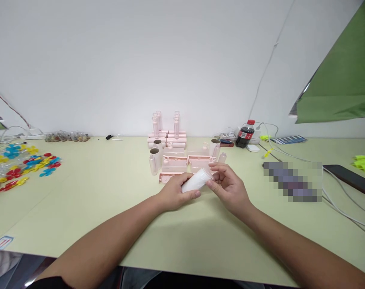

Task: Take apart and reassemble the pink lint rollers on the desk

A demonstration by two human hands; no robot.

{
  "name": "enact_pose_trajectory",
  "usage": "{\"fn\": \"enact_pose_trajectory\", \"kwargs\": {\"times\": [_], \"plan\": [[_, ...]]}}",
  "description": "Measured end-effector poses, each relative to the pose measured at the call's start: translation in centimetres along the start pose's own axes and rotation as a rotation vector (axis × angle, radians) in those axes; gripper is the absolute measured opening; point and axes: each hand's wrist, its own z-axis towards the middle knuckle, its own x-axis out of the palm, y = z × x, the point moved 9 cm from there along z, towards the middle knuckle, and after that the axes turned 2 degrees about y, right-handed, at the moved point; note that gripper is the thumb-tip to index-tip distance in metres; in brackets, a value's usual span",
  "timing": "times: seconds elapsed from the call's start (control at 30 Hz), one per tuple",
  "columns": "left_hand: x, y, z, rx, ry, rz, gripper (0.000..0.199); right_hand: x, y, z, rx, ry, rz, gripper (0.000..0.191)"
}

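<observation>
A left hand [176,193] wraps around a white cylindrical roll [194,181], held tilted above a pale green tabletop [88,168], while the curled fingers of the right hand [230,188] touch its raised end. Just beyond the grip sit translucent pink plastic cases [174,163]; well to its right, a red-capped cola bottle [245,134] leans.

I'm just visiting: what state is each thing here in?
White roll: held tilted
Left hand: gripping the roll
Right hand: fingers at the roll's upper end
Cola bottle: capped, liquid inside
Front-left cardboard-core roll: standing upright
Black flat device: lying flat
Plastic flower shapes: scattered loose
</observation>
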Motion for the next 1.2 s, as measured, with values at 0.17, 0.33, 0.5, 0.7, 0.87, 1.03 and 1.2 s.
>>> {"fn": "enact_pose_trajectory", "kwargs": {"times": [0.17,0.33,0.5,0.7,0.87,1.03,1.2], "plan": [[-0.2,0.6,-0.1,-0.023,-0.023,0.009,0.053,-0.7,0.9,-0.2,-0.004,-0.049,-0.046,0.034],[1.1,0.6,-0.5,0.015,0.137,0.026,0.089,1.2,0.0,-0.3,0.07,0.187,-0.051,0.029],[1.0,-0.3,-0.7,0.059,0.159,0.092,0.081,-2.5,-0.7,1.5,0.183,0.03,-0.393,0.017],[-0.6,0.6,-0.6,-0.086,0.016,-0.036,0.079,-3.8,-4.0,2.0,0.476,0.33,-0.846,0.015],[-0.7,1.3,-0.6,-0.147,-0.047,-0.154,0.078,-3.1,-5.5,1.4,0.483,0.425,-0.939,0.014],[-0.8,1.8,-0.6,-0.137,-0.084,-0.184,0.078,-2.8,-5.7,1.2,0.473,0.496,-1.004,0.008],[-1.3,2.1,-0.6,-0.104,-0.167,-0.241,0.076,-2.5,-4.3,1.7,0.388,0.467,-0.984,0.006]]}}
